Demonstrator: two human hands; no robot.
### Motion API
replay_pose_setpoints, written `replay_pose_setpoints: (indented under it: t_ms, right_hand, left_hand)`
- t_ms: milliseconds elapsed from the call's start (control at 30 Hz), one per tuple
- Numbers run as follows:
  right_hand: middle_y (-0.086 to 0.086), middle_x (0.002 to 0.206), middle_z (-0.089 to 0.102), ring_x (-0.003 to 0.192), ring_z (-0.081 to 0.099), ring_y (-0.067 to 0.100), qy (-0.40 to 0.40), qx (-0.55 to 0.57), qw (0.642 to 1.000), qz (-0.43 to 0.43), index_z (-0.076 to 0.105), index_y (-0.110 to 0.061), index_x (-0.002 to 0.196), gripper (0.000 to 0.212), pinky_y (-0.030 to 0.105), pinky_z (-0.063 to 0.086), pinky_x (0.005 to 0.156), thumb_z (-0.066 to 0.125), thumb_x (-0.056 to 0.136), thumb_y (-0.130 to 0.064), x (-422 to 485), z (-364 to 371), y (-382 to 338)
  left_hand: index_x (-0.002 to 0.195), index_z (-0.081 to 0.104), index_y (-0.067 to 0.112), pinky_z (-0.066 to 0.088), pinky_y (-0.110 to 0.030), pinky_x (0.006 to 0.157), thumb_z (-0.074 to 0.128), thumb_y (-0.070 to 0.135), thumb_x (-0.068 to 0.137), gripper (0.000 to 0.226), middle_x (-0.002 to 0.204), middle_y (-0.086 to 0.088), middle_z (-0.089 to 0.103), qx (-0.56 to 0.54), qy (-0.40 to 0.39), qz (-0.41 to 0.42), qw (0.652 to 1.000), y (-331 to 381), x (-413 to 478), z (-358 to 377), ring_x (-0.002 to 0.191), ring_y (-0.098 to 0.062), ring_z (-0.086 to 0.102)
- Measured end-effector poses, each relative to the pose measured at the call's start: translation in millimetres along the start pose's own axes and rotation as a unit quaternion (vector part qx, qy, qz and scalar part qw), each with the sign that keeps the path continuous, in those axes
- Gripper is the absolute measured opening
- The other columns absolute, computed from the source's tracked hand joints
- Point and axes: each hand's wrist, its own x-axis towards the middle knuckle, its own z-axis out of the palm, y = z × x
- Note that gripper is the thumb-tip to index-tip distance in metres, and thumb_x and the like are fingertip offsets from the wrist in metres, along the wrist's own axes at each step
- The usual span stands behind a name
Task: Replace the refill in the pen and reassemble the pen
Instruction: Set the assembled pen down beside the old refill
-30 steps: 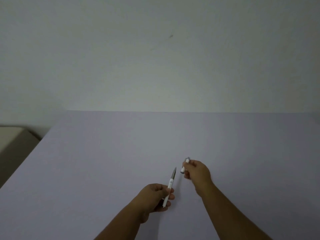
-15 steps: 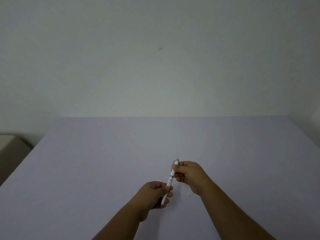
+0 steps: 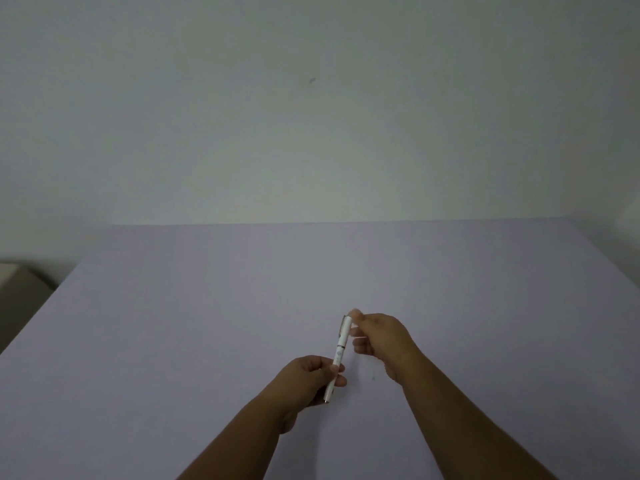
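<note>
Pen [image 3: 339, 355] in white, slim and tilted, runs between the two hands above the pale lilac worktop [image 3: 173, 341], its far end up and away from the person, its near end down and toward them. Left hand [image 3: 308, 377] has its grip closed on the lower part of the barrel, thumb and fingertips pinching just above the small metallic tip, which pokes out below the fingers. Right hand [image 3: 379, 337] has its grip closed at the upper end, fingertips pinched on the cap end just beside the clip; this part is blurred, so how firmly they press cannot be told. Between the two grips the middle of the barrel is bare, with a thin band and a small mark showing on it. Both forearms reach in from the near edge, and the pen appears lifted off the worktop, beyond which stands a plain pale wall [image 3: 311, 133].
</note>
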Motion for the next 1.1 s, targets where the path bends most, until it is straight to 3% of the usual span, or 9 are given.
replay_pose_setpoints:
  t_ms: [100,167,267,367,500,633,733,900,1100]
  right_hand:
    - [0.011,0.067,0.063,0.059,0.059,0.019,0.095,-0.125,0.987,-0.017,0.064,-0.007,0.07,0.028,0.038,0.056,0.072,0.051,0.091,-0.02,12.0,-11.8,17.8]
    - [0.019,0.074,0.067,0.069,0.063,0.026,0.102,-0.224,0.969,-0.018,0.068,0.0,0.078,0.027,0.042,0.055,0.077,0.05,0.09,-0.016,15.9,-17.4,33.6]
    - [0.013,0.086,0.071,0.083,0.065,0.026,0.094,-0.301,0.949,-0.018,0.067,-0.008,0.081,0.018,0.031,0.051,0.077,0.055,0.088,-0.018,19.5,-17.3,54.8]
    - [0.012,0.097,0.07,0.094,0.063,0.027,0.115,-0.307,0.945,-0.013,0.064,-0.007,0.091,0.017,0.029,0.048,0.08,0.06,0.086,-0.022,25.1,-12.9,68.2]
    - [0.014,0.101,0.068,0.094,0.063,0.029,0.122,-0.32,0.939,-0.005,0.062,-0.006,0.097,0.019,0.028,0.048,0.077,0.059,0.086,-0.022,31.5,-9.0,76.0]
    - [0.011,0.1,0.069,0.092,0.064,0.026,0.116,-0.351,0.929,-0.001,0.062,-0.007,0.096,0.018,0.028,0.048,0.075,0.056,0.088,-0.022,36.0,-6.7,79.4]
    - [0.01,0.098,0.07,0.09,0.065,0.025,0.107,-0.351,0.93,0.008,0.063,-0.008,0.095,0.017,0.031,0.051,0.076,0.057,0.087,-0.021,35.9,-4.3,81.4]
    - [0.009,0.096,0.07,0.087,0.065,0.024,0.098,-0.343,0.934,0.014,0.064,-0.01,0.093,0.014,0.03,0.051,0.073,0.057,0.086,-0.02,32.4,-1.7,84.1]
    - [0.009,0.097,0.07,0.088,0.065,0.025,0.096,-0.331,0.939,0.012,0.064,-0.01,0.094,0.015,0.032,0.052,0.075,0.057,0.086,-0.02,29.1,-2.2,84.9]
  left_hand:
    - [0.095,0.069,0.012,0.055,-0.019,0.061,0.056,0.017,0.093,0.014,0.085,-0.003,0.074,-0.016,0.016,0.0,1.0,-7.6,16.4,7.4,0.069,-0.012,0.061]
    - [0.089,0.069,0.01,0.057,-0.021,0.063,0.058,0.013,0.092,0.011,0.083,-0.006,0.073,-0.006,0.039,-0.001,0.999,-12.6,31.0,14.5,0.067,-0.014,0.061]
    - [0.086,0.067,0.01,0.059,-0.027,0.069,0.062,0.013,0.088,0.005,0.082,-0.01,0.068,0.034,0.076,-0.01,0.996,-20.2,54.5,25.8,0.069,-0.017,0.063]
    - [0.087,0.065,0.013,0.06,-0.037,0.08,0.063,0.018,0.087,0.005,0.087,-0.009,0.069,0.102,0.105,-0.006,0.989,-24.7,72.6,36.2,0.079,-0.022,0.067]
    - [0.103,0.066,0.011,0.053,-0.028,0.074,0.059,0.019,0.087,0.019,0.097,-0.009,0.07,0.229,0.152,0.013,0.961,-25.5,88.5,46.4,0.085,-0.02,0.065]
    - [0.104,0.058,0.012,0.042,-0.012,0.051,0.062,0.014,0.086,0.019,0.093,-0.005,0.066,0.206,0.178,0.022,0.962,-25.8,95.5,53.6,0.068,-0.008,0.056]
    - [0.1,0.061,0.013,0.038,-0.008,0.042,0.063,0.013,0.085,0.016,0.087,-0.001,0.064,0.199,0.187,0.02,0.962,-27.6,98.9,57.2,0.06,-0.001,0.053]
    - [0.098,0.062,0.012,0.044,-0.013,0.05,0.065,0.011,0.084,0.015,0.084,-0.001,0.063,0.181,0.19,0.019,0.965,-28.6,99.9,59.5,0.068,-0.01,0.058]
    - [0.089,0.058,0.017,0.041,-0.012,0.048,0.066,0.011,0.083,0.012,0.084,-0.001,0.063,0.173,0.191,0.021,0.966,-30.7,98.6,60.9,0.068,-0.01,0.059]
